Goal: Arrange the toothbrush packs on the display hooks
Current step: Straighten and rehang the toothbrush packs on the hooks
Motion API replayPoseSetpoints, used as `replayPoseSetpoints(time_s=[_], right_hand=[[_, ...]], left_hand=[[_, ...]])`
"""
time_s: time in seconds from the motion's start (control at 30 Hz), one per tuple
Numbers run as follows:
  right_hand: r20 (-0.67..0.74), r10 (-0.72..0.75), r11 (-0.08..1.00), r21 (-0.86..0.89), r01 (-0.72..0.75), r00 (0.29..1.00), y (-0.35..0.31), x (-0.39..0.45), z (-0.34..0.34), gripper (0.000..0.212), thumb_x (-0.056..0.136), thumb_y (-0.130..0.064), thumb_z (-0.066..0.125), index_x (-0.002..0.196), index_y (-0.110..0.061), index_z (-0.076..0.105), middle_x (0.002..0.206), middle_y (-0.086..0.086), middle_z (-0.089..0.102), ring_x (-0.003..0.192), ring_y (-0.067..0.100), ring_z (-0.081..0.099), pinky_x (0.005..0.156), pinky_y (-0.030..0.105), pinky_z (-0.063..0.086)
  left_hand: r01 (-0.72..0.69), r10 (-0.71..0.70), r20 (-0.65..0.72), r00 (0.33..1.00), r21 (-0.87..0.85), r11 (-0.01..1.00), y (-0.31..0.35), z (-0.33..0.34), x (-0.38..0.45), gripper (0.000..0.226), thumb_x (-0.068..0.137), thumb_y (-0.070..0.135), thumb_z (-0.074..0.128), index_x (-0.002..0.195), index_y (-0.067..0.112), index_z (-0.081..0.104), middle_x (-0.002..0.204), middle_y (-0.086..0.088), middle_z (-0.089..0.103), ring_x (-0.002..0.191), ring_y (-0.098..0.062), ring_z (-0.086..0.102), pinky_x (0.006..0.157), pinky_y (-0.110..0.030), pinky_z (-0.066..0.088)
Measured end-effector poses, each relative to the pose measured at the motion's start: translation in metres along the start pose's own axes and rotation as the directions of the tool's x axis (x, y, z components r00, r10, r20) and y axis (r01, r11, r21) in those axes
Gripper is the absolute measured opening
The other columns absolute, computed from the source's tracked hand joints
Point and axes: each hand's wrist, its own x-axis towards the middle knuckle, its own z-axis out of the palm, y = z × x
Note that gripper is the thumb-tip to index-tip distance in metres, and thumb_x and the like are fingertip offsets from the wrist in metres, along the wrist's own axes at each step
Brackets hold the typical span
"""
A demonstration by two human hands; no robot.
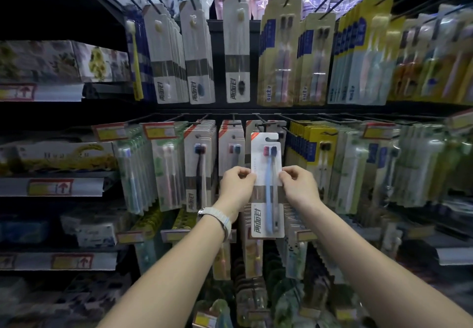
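While the pack [267,187] is held up flat in front of the middle row, both hands pinch it by its side edges. The left hand [236,187] grips the left edge and the right hand [298,183] grips the right edge, fingers closed on the card. The pack has a blue brush in it and a hole at the top. That hole sits just below and near a dark hook [263,124], but I cannot tell if it is on yet. I think this is the hanging step. Next, the hole must line up with the hook tip, then slide back. More packs [231,143] hang just to the left.
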Motion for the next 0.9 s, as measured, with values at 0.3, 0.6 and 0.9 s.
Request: replayPoseSetpoints(time_s=[0.3,0.6,0.9], right_hand=[[-0.009,-0.032,0.999,-0.027,0.031,0.999,0.008,0.02,0.001,0.01,0.099,-0.025,0.057,0.103,-0.025,0.066,0.098,-0.006,0.069,0.098,0.018,0.065,0.093,0.042,0.055],[0.009,-0.079,0.996,-0.034,0.08,0.997,0.014,0.019,0.002,0.011,0.1,-0.026,0.056,0.097,-0.031,0.065,0.092,-0.011,0.068,0.094,0.017,0.066,0.089,0.048,0.057],[-0.026,-0.106,0.993,-0.045,0.105,0.994,0.009,0.019,0.003,0.012,0.101,-0.023,0.053,0.101,-0.026,0.065,0.089,-0.016,0.063,0.087,0.006,0.062,0.085,0.04,0.058]], left_hand=[[-0.005,0.005,0.003,1.0,-0.003,1.0,-0.003,0.012,0.014,0.007,0.097,0.018,0.058,0.099,0.018,0.065,0.092,-0.001,0.066,0.078,-0.016,0.06,0.07,-0.03,0.05],[0.007,-0.007,0.005,1.0,0.019,1.0,-0.004,0.015,0.012,0.008,0.095,0.02,0.056,0.095,0.02,0.065,0.093,-0.003,0.068,0.081,-0.019,0.063,0.087,-0.044,0.06],[-0.016,0.016,-0.018,1.0,0.02,1.0,0.001,0.015,0.015,0.01,0.098,0.021,0.054,0.1,0.017,0.064,0.095,-0.005,0.067,0.083,-0.018,0.063,0.075,-0.035,0.057]])
